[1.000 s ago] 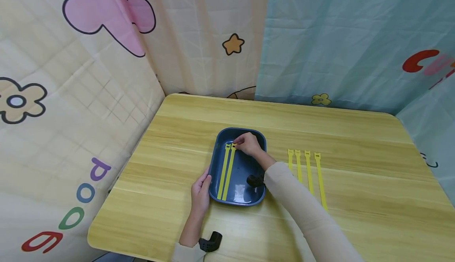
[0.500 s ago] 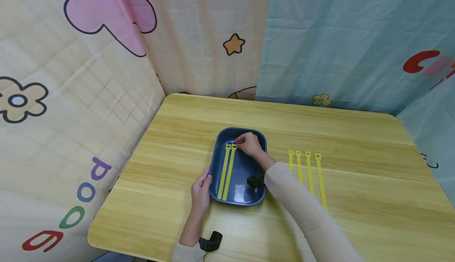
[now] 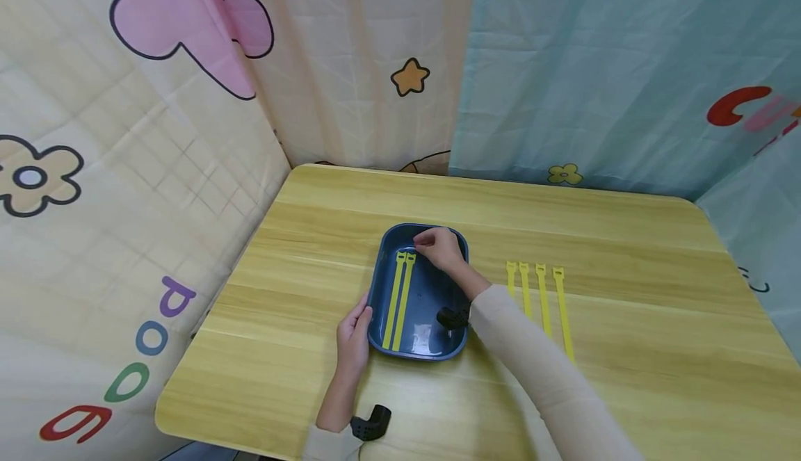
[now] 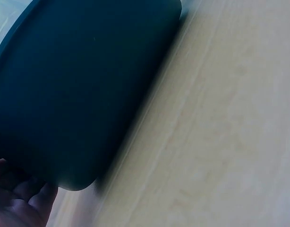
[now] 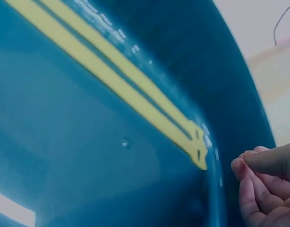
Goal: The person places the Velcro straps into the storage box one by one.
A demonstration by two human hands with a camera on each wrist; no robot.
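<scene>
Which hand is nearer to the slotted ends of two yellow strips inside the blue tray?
Right. The right hand is just beside the slotted ends; the left hand grips the left side of the blue tray, farther away.

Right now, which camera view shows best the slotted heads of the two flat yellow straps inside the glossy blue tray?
The right wrist view: the slotted heads appear close, large and uncovered. The head view also shows them, but much smaller; in the left wrist view, the blue tray's outer wall hides them.

head: bright, soft shadows | left wrist: dim — table (image 4: 216,127) blurred | right wrist: bluish — glare on tray (image 5: 112,184)
</scene>
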